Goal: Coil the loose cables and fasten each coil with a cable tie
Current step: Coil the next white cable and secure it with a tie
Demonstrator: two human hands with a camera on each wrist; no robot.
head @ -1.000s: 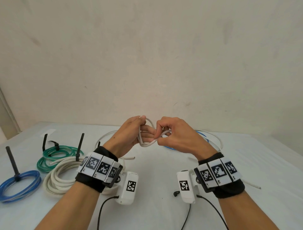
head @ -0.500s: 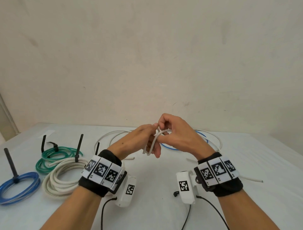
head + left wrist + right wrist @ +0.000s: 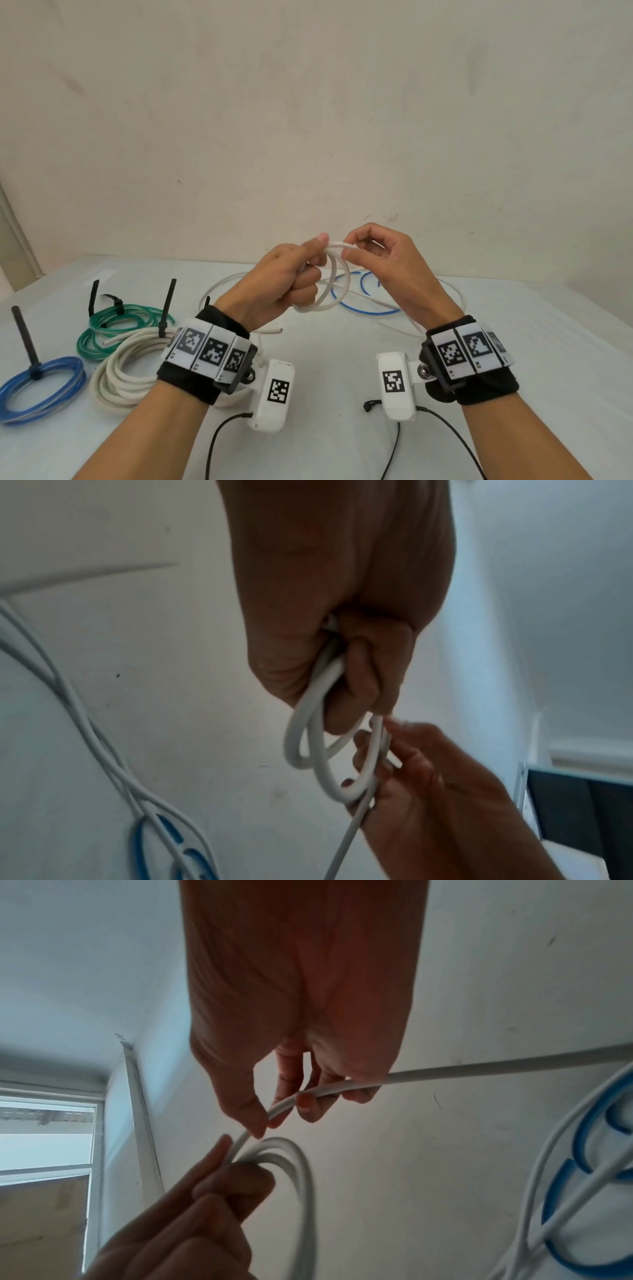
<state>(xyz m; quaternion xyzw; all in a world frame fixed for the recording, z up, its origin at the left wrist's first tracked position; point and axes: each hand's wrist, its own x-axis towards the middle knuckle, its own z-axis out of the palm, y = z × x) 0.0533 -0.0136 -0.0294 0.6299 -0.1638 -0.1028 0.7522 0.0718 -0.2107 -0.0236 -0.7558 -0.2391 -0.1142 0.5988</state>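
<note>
Above the table, my left hand [image 3: 301,270] grips a small coil of white cable [image 3: 337,284], two or three loops hanging below its curled fingers [image 3: 363,674]. My right hand [image 3: 363,251] pinches the same cable just right of the coil, thumb and forefinger closed on it [image 3: 274,1115]. From there the cable's loose length [image 3: 496,1066] trails off to the right and down to the table. A loose blue cable [image 3: 363,308] lies on the table behind the hands, tangled with more white cable [image 3: 455,294].
At the left of the white table [image 3: 325,377] lie three tied coils with black cable ties: a blue one [image 3: 41,390], a green one [image 3: 120,325] and a thick cream one [image 3: 126,370]. A wall stands close behind the table.
Both hands rose a little. The right hand brought the cable round and over to the left thumb, adding a loop, so the coil in the left hand is larger and rounder.
</note>
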